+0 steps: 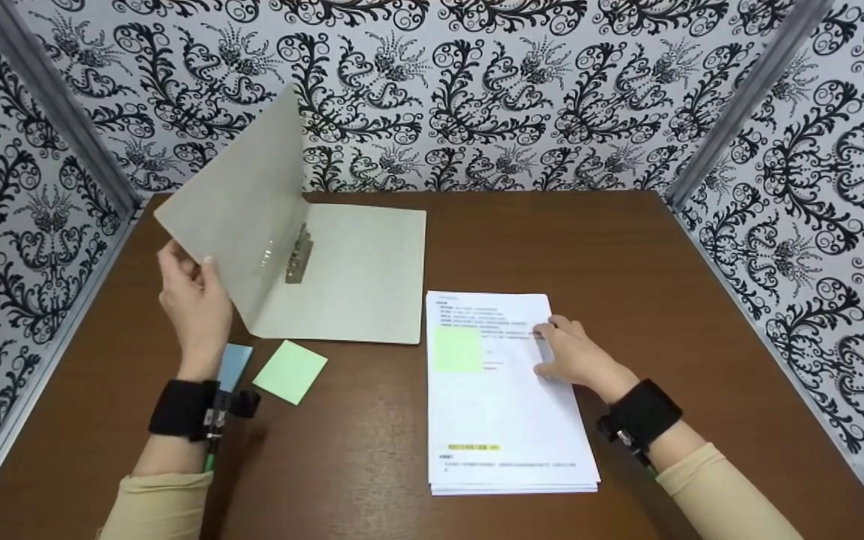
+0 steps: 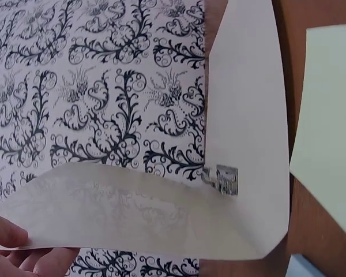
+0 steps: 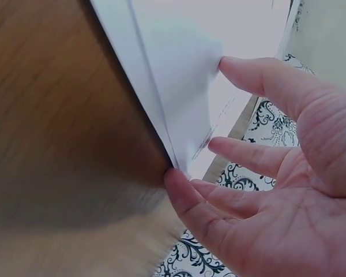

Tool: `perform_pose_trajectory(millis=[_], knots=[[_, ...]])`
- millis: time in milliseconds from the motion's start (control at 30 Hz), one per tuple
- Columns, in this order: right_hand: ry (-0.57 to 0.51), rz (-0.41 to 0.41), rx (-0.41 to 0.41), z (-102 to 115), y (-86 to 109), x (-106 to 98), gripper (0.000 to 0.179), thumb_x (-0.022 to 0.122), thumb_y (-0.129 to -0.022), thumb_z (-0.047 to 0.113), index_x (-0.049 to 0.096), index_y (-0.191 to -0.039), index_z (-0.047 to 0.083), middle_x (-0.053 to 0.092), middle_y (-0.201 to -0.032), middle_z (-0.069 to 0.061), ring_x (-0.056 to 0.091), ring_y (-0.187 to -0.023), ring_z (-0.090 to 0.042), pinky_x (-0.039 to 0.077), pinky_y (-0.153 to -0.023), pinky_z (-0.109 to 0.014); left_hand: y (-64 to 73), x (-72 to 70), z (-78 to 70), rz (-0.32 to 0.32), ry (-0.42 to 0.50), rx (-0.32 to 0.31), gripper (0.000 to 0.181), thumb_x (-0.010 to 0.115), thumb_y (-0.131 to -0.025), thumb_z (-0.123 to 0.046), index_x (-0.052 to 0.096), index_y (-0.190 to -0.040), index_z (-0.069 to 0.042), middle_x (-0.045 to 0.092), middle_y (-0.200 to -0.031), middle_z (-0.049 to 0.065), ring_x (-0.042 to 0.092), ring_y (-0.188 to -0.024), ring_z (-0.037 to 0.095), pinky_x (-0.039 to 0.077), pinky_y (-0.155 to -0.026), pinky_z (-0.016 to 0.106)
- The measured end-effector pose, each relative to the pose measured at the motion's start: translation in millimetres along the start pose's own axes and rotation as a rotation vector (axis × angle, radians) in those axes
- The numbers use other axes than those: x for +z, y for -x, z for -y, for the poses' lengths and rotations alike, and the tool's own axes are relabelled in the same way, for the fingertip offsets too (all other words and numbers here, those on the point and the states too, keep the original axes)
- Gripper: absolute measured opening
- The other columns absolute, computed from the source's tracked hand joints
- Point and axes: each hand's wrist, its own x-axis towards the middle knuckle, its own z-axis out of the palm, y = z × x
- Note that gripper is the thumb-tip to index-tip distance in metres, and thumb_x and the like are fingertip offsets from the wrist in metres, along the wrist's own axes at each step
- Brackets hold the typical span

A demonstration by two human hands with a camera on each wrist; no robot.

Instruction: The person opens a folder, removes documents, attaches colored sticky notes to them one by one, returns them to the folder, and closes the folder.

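My left hand pinches the edge of the raised cover of a pale file folder, thumb on the inner face. The folder lies spread on the table, its metal clip near the fold. In the left wrist view the cover bows slightly. My right hand rests at the right edge of a stack of printed sheets, fingers loosely extended. In the right wrist view the thumb touches the top sheet and the little finger sits at the stack's edge. A green sticky note lies on the top page.
A light green sticky note pad lies on the brown table below the folder. Beside it a blue pad is partly hidden by my left wrist. Patterned walls enclose the table's back and sides.
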Motion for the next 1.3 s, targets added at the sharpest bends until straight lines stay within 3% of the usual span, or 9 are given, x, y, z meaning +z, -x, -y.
perform_pose_trajectory(millis=[200, 300, 400, 467, 700, 800, 900, 1133, 1300], knots=[[0.002, 0.009, -0.069, 0, 2.1, -1, 0.071, 0.079, -0.092, 0.008, 0.046, -0.153, -0.005, 0.033, -0.158, -0.037, 0.033, -0.142, -0.054, 0.041, -0.110, -0.061, -3.0, -1.6, 10.4, -0.069, -0.098, 0.111, 0.056, 0.049, -0.108, -0.004, 0.029, -0.161, -0.001, 0.050, -0.155, 0.021, 0.057, -0.132, 0.037, 0.047, -0.106, 0.048], [0.026, 0.012, -0.144, 0, 2.9, -2, 0.073, 0.078, -0.092, 0.004, 0.043, -0.157, 0.001, 0.030, -0.161, -0.036, 0.028, -0.146, -0.056, 0.037, -0.112, -0.066, -2.4, 0.0, 14.2, -0.079, -0.213, 0.183, 0.063, 0.045, -0.109, -0.007, 0.017, -0.166, -0.004, 0.032, -0.168, 0.016, 0.063, -0.103, 0.043, 0.051, -0.086, 0.050], [0.061, -0.016, -0.223, 3, 1.5, -3, 0.077, 0.078, -0.091, 0.000, 0.041, -0.159, 0.002, 0.030, -0.161, -0.034, 0.025, -0.148, -0.056, 0.034, -0.113, -0.068, -1.1, 1.7, 15.5, -0.072, -0.289, 0.237, 0.066, 0.043, -0.110, -0.006, 0.012, -0.168, -0.007, 0.027, -0.170, 0.012, 0.047, -0.068, 0.035, 0.037, -0.062, 0.044], [0.071, -0.048, -0.274, 8, -0.5, -5, 0.078, 0.078, -0.090, -0.002, 0.040, -0.159, 0.001, 0.033, -0.160, -0.033, 0.028, -0.148, -0.054, 0.034, -0.114, -0.065, -0.3, 3.1, 15.3, -0.063, -0.308, 0.268, 0.065, 0.043, -0.110, -0.005, 0.013, -0.168, -0.007, 0.030, -0.170, 0.011, 0.041, -0.064, 0.032, 0.034, -0.060, 0.042], [0.027, -0.124, -0.465, 42, -9.5, -7, 0.071, 0.074, -0.096, 0.005, 0.040, -0.157, -0.002, 0.041, -0.156, -0.031, 0.038, -0.145, -0.049, 0.038, -0.115, -0.057, 4.4, 9.8, 11.3, -0.044, -0.277, 0.352, 0.063, 0.045, -0.108, -0.002, 0.020, -0.166, -0.005, 0.038, -0.165, 0.016, 0.052, -0.073, 0.044, 0.045, -0.066, 0.055], [0.036, -0.114, -0.547, 62, -16.0, -3, 0.063, 0.070, -0.099, 0.004, 0.044, -0.155, -0.001, 0.042, -0.156, -0.030, 0.039, -0.145, -0.047, 0.037, -0.116, -0.057, 6.2, 13.2, 8.6, -0.018, -0.237, 0.374, 0.063, 0.046, -0.107, 0.000, 0.021, -0.165, -0.004, 0.041, -0.162, 0.021, 0.063, -0.097, 0.051, 0.052, -0.078, 0.062], [0.062, -0.089, -0.623, 82, -23.8, 3, 0.053, 0.065, -0.101, 0.003, 0.049, -0.152, -0.001, 0.043, -0.157, -0.029, 0.038, -0.147, -0.045, 0.033, -0.120, -0.056, 7.1, 15.1, 6.7, 0.008, -0.204, 0.384, 0.064, 0.048, -0.106, 0.002, 0.023, -0.164, -0.004, 0.044, -0.159, 0.025, 0.059, -0.123, 0.054, 0.051, -0.093, 0.067], [0.225, -0.045, -0.758, 119, -41.3, 23, 0.043, 0.057, -0.106, 0.003, 0.054, -0.148, -0.005, 0.046, -0.158, -0.023, 0.040, -0.148, -0.041, 0.035, -0.120, -0.048, 8.4, 15.8, 6.8, 0.030, -0.150, 0.389, 0.065, 0.051, -0.103, 0.005, 0.028, -0.163, -0.005, 0.049, -0.154, 0.028, 0.057, -0.128, 0.052, 0.047, -0.101, 0.066], [0.305, -0.023, -0.774, 123, -47.0, 34, 0.037, 0.056, -0.107, 0.004, 0.059, -0.143, -0.005, 0.053, -0.153, -0.021, 0.048, -0.144, -0.035, 0.043, -0.115, -0.043, 7.1, 14.5, 4.9, 0.027, -0.073, 0.350, 0.053, 0.054, -0.101, 0.007, 0.037, -0.151, 0.006, 0.057, -0.142, 0.032, 0.060, -0.124, 0.048, 0.048, -0.101, 0.061]])
